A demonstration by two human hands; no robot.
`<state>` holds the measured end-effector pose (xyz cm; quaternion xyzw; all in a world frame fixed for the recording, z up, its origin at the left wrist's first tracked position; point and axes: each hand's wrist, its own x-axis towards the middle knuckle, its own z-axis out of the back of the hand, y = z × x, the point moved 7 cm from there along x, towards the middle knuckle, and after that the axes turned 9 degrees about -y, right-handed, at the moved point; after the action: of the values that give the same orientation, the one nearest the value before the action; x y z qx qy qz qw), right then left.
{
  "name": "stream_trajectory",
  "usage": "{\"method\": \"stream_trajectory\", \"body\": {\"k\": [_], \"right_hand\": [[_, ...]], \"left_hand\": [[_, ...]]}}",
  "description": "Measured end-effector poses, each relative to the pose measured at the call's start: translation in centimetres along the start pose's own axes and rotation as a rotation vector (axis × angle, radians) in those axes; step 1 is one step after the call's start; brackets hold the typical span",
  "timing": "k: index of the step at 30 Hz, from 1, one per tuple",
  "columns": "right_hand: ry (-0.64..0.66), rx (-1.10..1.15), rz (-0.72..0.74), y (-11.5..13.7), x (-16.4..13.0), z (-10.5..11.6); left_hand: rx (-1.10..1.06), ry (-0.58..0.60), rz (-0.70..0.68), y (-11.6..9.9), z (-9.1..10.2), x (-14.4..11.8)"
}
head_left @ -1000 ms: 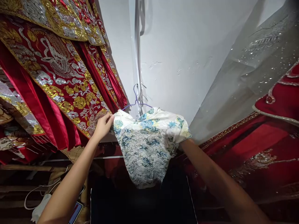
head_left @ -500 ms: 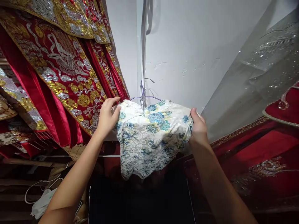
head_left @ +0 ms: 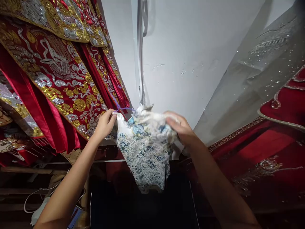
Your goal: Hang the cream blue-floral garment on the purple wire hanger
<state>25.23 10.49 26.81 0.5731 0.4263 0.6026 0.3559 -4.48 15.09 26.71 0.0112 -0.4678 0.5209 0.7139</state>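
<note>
Around you hang the big pieces: red robes with gold and silver embroidery (head_left: 59, 73) fill the upper left, a grey sequinned drape (head_left: 262, 63) and more red embroidered cloth (head_left: 274, 143) slope down the right, and the white wall (head_left: 190, 47) with its metal strip (head_left: 140, 57) runs up the middle. Below that strip, at the wall's lower edge, the blue-and-white floral garment (head_left: 145, 152) hangs bunched between your hands, its hem loose over the dark gap beneath. Your right hand (head_left: 181, 128) is clenched on the gathered right shoulder, pushed in toward the collar. Your left hand (head_left: 105, 124) pinches the left shoulder edge, right where the purple wire hanger (head_left: 121, 108) pokes out. Judging by that, the hanger looks partly worked free of the garment, with one end bare, the rest inside, and its hook out of sight.
</note>
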Motion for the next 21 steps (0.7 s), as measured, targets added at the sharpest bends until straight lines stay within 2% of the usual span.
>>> {"method": "stream_trajectory", "body": {"k": [3,4,5,6,7,9,10,11,12,14,17,19,21], "right_hand": [[0.686,0.004,-0.07,-0.1,-4.3,-2.9],[0.856,0.014,-0.097,-0.5,-5.6,-3.3],[0.926,0.0,-0.124,-1.3,-6.3,-3.4],[0.872,-0.048,-0.143,-2.5,-6.0,-3.2],[0.711,-0.128,-0.135,-3.8,-5.1,-2.5],[0.261,-0.323,-0.03,-5.9,-2.7,-0.3],[0.085,-0.407,0.04,-6.6,-2.0,0.7],[-0.02,-0.469,0.103,-7.2,-1.6,1.3],[-0.059,-0.503,0.145,-7.7,-1.3,1.5],[-0.033,-0.495,0.131,-8.7,-1.0,2.0],[0.055,-0.349,-0.06,-9.5,-1.3,3.6],[0.055,-0.192,-0.19,-9.5,-1.8,5.4],[-0.086,-0.039,-0.233,-9.0,-2.1,8.1]], "left_hand": [[-0.114,0.177,-0.13,-1.8,-1.5,-1.7],[-0.175,0.246,-0.182,-2.8,-2.1,-2.5],[-0.239,0.309,-0.236,-4.0,-2.7,-3.3],[-0.303,0.36,-0.287,-5.3,-3.2,-4.0],[-0.364,0.405,-0.332,-6.7,-3.7,-4.8],[-0.491,0.476,-0.39,-9.5,-4.5,-5.9],[-0.557,0.513,-0.393,-10.8,-4.8,-6.2],[-0.624,0.552,-0.384,-12.0,-5.1,-6.3],[-0.689,0.591,-0.368,-13.1,-5.3,-6.3],[-0.788,0.669,-0.335,-15.0,-5.4,-6.0],[-0.866,0.693,-0.263,-15.9,-4.9,-4.2],[-0.91,0.628,-0.118,-14.4,-4.2,-2.2],[-0.971,0.53,0.128,-11.3,-3.5,-0.3]]}}
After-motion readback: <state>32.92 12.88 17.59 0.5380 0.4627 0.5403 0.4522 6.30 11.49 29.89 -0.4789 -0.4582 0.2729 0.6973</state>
